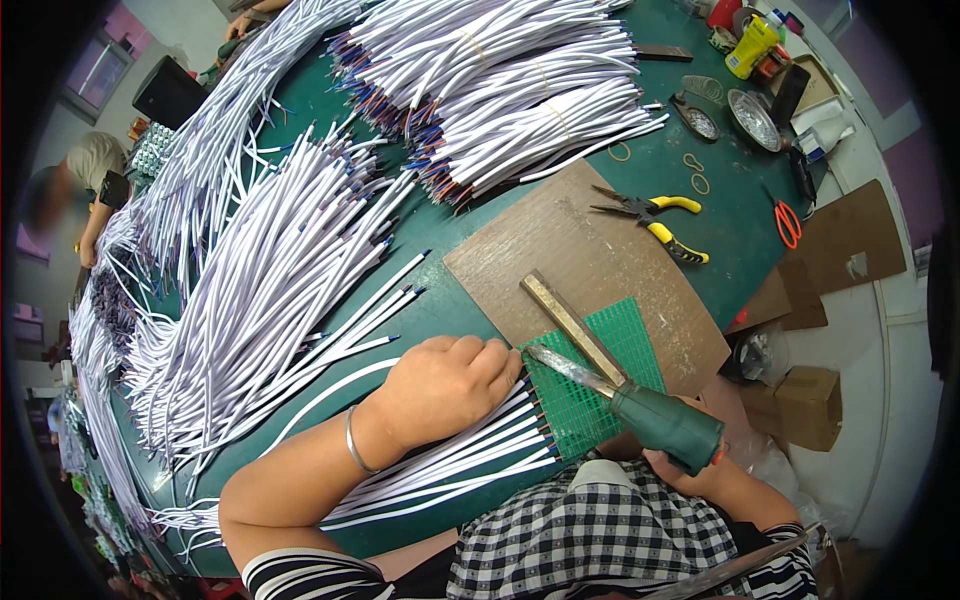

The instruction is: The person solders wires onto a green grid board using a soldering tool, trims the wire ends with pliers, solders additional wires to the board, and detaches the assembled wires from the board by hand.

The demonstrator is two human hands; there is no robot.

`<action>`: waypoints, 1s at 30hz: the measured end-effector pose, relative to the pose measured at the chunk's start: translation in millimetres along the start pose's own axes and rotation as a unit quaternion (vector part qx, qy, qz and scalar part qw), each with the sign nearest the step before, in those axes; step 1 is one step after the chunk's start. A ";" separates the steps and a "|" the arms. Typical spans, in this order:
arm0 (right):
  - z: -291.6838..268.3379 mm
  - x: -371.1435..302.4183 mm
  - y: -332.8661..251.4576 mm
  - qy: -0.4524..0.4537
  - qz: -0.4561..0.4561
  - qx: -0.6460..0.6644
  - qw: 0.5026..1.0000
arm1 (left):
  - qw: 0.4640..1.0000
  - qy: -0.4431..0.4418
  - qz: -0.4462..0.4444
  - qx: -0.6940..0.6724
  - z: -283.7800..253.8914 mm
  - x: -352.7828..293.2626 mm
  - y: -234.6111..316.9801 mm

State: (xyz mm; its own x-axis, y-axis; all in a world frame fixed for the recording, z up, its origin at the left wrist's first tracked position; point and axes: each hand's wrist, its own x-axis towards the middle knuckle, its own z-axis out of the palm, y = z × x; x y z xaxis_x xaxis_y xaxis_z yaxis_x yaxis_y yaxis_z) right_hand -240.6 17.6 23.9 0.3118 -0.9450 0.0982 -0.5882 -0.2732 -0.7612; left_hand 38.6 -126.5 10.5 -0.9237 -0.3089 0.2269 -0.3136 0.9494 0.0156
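Note:
My left hand (445,388) is closed, fingers curled, at the left edge of a green circuit board panel (640,335). A white cable (340,378) runs in under this hand; its tip is hidden by the fingers. My right hand (690,470) is wrapped round a green-bodied soldering iron (668,425), which partly hides it. The iron's silver tip reaches the panel's edge, close to my left fingertips. Several white cables (480,465) lie side by side below my left wrist, their ends along that same edge. Across the panel lies a brass-coloured metal bar (570,325).
Under the panel is a brown board (520,240), with yellow-handled pliers (668,228) on its far side. Big bundles of white cables (270,270) cover the left and back of the green table. At the right are a metal dish (755,120) and an orange-handled tool (787,225). Another person's arm (95,235) shows far left.

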 end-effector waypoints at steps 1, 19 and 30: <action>0.6 0.5 -0.1 0.000 0.000 0.000 1.000 | 1.000 -0.002 0.002 0.000 -0.1 0.0 -0.2; 0.1 1.4 -5.1 -0.002 0.038 0.058 0.998 | 1.000 -0.027 0.007 -0.010 -4.6 3.0 -1.7; -3.4 -26.2 8.0 -0.054 0.073 0.036 0.995 | 0.999 -0.032 0.016 0.000 -6.4 4.4 -2.5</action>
State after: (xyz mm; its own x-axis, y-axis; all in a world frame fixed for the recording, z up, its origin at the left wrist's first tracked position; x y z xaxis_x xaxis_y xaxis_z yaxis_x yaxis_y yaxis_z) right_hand -256.1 39.6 17.5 0.3072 -0.9480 -0.0832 -0.5796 -0.1170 -0.8064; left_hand 36.7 -129.9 17.6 -0.9454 -0.2809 0.1655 -0.2834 0.9590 0.0089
